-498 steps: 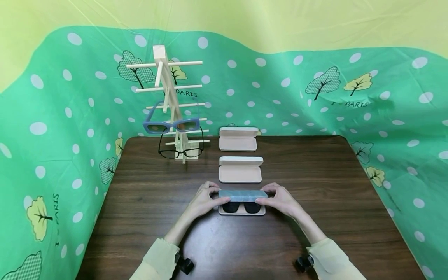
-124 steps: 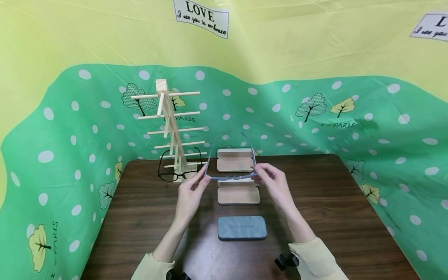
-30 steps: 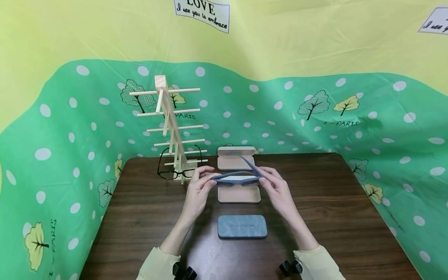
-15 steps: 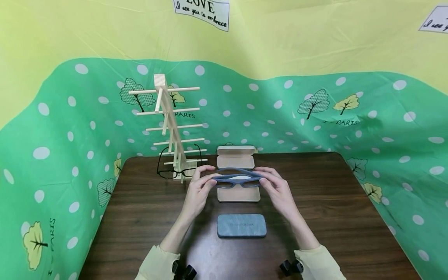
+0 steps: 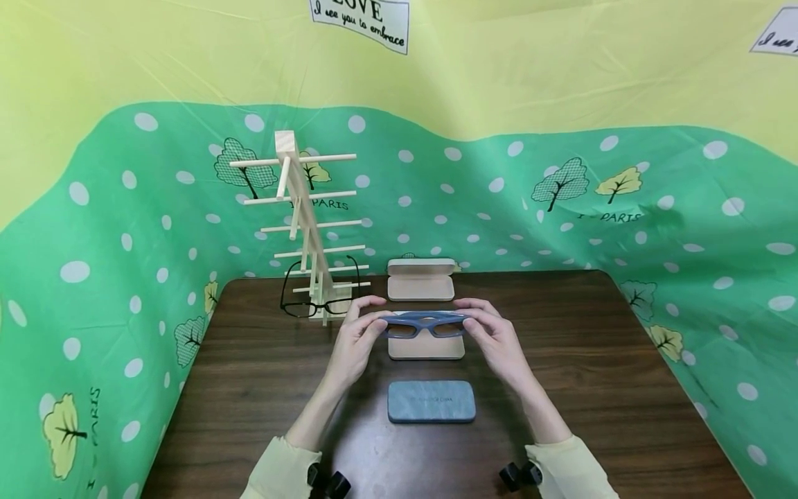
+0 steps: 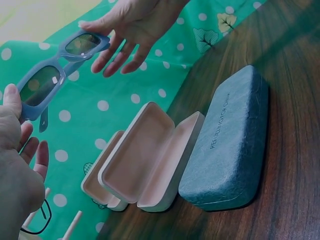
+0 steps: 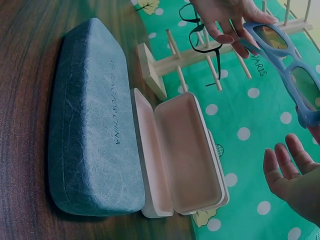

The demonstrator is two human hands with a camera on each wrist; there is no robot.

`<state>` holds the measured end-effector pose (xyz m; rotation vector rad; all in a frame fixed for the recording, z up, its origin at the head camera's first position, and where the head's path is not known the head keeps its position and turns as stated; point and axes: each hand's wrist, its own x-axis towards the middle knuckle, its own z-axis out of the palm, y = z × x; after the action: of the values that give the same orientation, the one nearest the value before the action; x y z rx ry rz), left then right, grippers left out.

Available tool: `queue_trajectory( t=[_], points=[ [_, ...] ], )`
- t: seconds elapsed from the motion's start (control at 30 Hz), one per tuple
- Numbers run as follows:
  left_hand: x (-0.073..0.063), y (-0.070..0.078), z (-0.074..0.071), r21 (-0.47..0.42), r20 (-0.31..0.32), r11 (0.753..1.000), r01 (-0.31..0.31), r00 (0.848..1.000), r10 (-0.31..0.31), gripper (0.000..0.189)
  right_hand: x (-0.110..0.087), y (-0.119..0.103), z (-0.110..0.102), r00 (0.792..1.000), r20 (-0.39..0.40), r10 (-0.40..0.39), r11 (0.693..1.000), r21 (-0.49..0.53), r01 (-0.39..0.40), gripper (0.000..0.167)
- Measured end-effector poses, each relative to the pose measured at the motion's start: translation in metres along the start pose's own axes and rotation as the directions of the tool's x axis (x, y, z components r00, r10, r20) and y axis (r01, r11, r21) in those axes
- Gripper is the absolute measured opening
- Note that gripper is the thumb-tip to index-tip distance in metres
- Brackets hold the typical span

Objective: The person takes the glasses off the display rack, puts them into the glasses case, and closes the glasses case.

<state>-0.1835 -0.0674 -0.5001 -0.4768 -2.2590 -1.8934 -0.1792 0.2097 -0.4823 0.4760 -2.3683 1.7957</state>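
Blue-framed sunglasses are held level above the middle case, their lenses dark in both wrist views. Pinching one end of the frame is my left hand; my right hand pinches the other end, thumb in front. No arms stick out behind the frame in the head view; they look folded in. Below lies an open glasses case with a pale lining, partly hidden by the sunglasses. A closed blue-grey glasses case lies nearer me, between my forearms.
Another open case stands at the table's back edge. On the left, a wooden display rack carries black-rimmed glasses on its low pegs. The dark wooden table reaches to a green patterned cloth.
The nearest case, earlier open with dark sunglasses inside, is now closed. The blue sunglasses left the rack; their arms, outstretched 4 s ago, have swung in behind the frame.
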Motion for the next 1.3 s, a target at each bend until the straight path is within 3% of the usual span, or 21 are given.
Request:
queue_trajectory(
  t=[0.23, 0.43, 0.73, 1.0, 1.3],
  points=[
    [-0.002, -0.002, 0.001, -0.014, -0.006, 1.0, 0.016, 1.0, -0.016, 0.022, 0.0, 0.005, -0.001, 1.0, 0.005, 0.01, 1.0, 0.0, -0.01, 0.024],
    [-0.004, -0.003, 0.005, -0.053, -0.018, 0.996, 0.077, 0.997, -0.078, 0.021, -0.001, 0.008, -0.001, 0.999, -0.011, 0.04, 0.999, -0.009, -0.04, 0.025],
    [-0.006, -0.007, 0.008, -0.084, -0.074, 0.983, 0.164, 0.983, -0.171, 0.018, -0.005, 0.015, -0.001, 0.991, -0.003, 0.132, 0.991, -0.024, -0.132, 0.028],
    [-0.009, -0.014, 0.012, -0.101, -0.125, 0.975, 0.199, 0.969, -0.211, 0.019, -0.007, 0.022, -0.001, 0.983, 0.007, 0.186, 0.981, -0.055, -0.185, 0.027],
    [-0.012, -0.02, 0.016, 0.048, -0.171, 0.972, 0.23, 0.961, -0.219, 0.014, -0.011, 0.028, -0.001, 0.97, -0.018, 0.242, 0.965, -0.102, -0.242, 0.025]
  ],
)
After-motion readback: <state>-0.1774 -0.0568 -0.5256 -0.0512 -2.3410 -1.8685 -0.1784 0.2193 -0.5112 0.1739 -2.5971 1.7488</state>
